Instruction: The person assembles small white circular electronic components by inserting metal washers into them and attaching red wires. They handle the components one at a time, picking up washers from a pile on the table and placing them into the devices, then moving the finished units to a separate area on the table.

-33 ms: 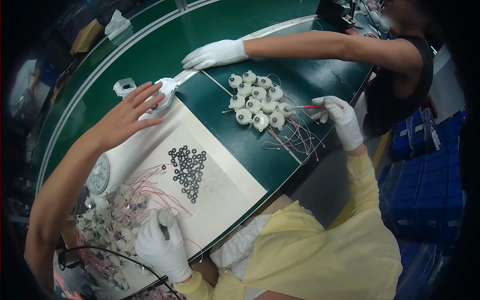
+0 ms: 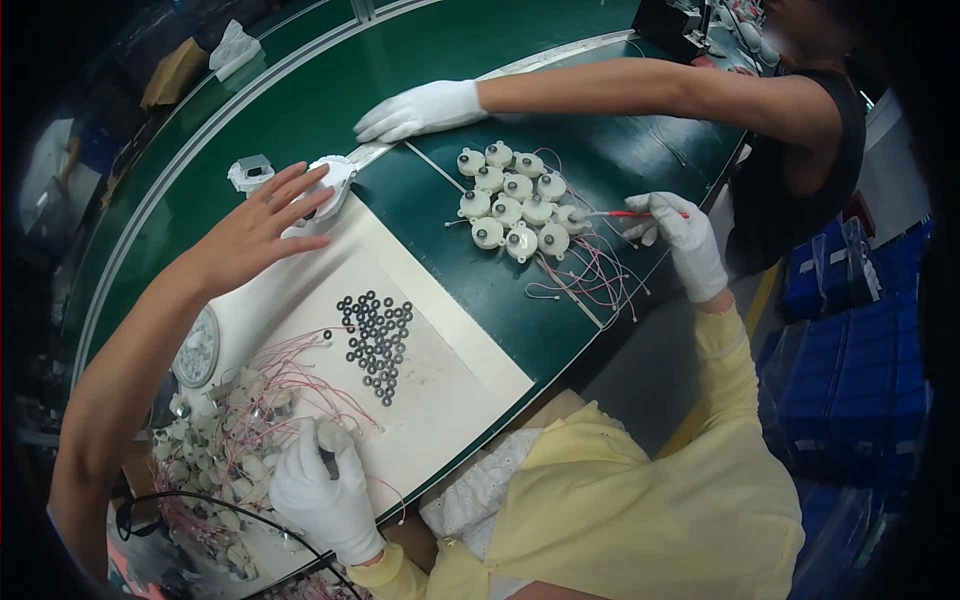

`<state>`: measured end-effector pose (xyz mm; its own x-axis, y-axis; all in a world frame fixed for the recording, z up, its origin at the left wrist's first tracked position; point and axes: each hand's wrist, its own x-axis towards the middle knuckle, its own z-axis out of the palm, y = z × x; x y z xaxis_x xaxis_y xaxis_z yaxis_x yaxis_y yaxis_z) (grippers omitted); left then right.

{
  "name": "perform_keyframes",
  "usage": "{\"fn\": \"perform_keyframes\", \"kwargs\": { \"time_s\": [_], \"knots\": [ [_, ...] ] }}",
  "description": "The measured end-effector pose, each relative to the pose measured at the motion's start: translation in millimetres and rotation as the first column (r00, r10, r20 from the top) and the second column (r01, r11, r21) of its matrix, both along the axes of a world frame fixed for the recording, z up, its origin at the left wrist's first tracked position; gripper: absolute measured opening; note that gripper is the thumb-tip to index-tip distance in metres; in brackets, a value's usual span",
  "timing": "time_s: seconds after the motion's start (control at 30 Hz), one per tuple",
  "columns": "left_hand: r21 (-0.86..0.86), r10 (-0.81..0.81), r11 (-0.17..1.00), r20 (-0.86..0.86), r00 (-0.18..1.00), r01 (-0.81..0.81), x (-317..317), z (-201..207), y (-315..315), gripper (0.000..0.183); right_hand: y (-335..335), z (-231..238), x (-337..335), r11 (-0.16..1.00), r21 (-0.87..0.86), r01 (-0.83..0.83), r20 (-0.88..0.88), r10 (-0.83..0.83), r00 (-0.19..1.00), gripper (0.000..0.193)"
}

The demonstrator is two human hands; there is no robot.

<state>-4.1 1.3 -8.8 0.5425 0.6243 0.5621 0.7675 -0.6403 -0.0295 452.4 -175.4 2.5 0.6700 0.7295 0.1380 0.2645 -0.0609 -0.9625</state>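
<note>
At the left of the frame we see another person's bare hand (image 2: 255, 235), fingers spread and holding nothing, above a round pale dish (image 2: 216, 335). In the lower left, a heap of small pale parts (image 2: 195, 455) trails pink wires; just beside it our gloved left hand (image 2: 325, 505) closes its thumb and fingers around a pale round part (image 2: 331, 436). Dark rings (image 2: 378, 345) lie in a loose cluster on the white sheet (image 2: 450, 370), left of centre. Above, at top centre, a co-worker's gloved hand (image 2: 425, 110) rests on the table edge. Right of centre we find white round housings (image 2: 507, 210) grouped on the green surface; our gloved right hand (image 2: 685, 245) pinches a slim red tool (image 2: 630, 213), its tip at the rightmost housing. Blue crates (image 2: 850, 360) stand far right.
</note>
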Motion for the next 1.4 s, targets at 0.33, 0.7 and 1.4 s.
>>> {"fn": "perform_keyframes", "kwargs": {
  "time_s": [0.33, 0.7, 1.4],
  "knots": [
    [0.010, -0.018, 1.000, 0.014, 1.000, 0.018, 2.4, 0.3, 0.6, 0.037, -0.8, 14.0, -4.5, 0.996, -0.047, -0.076, 0.059, 0.079, 0.995, 0.038],
    [-0.064, 0.041, 0.997, 0.006, 0.999, -0.041, 0.3, 1.4, -4.7, 0.041, -6.0, 28.9, -4.2, 0.996, -0.063, -0.060, 0.140, 0.069, 0.988, 0.036],
    [0.003, 0.007, 1.000, 0.062, 0.998, -0.007, 5.7, -0.8, -1.5, 0.035, -25.2, 19.5, -16.8, 0.984, 0.177, -0.011, 0.020, 0.007, 1.000, 0.045]
  ]
}}
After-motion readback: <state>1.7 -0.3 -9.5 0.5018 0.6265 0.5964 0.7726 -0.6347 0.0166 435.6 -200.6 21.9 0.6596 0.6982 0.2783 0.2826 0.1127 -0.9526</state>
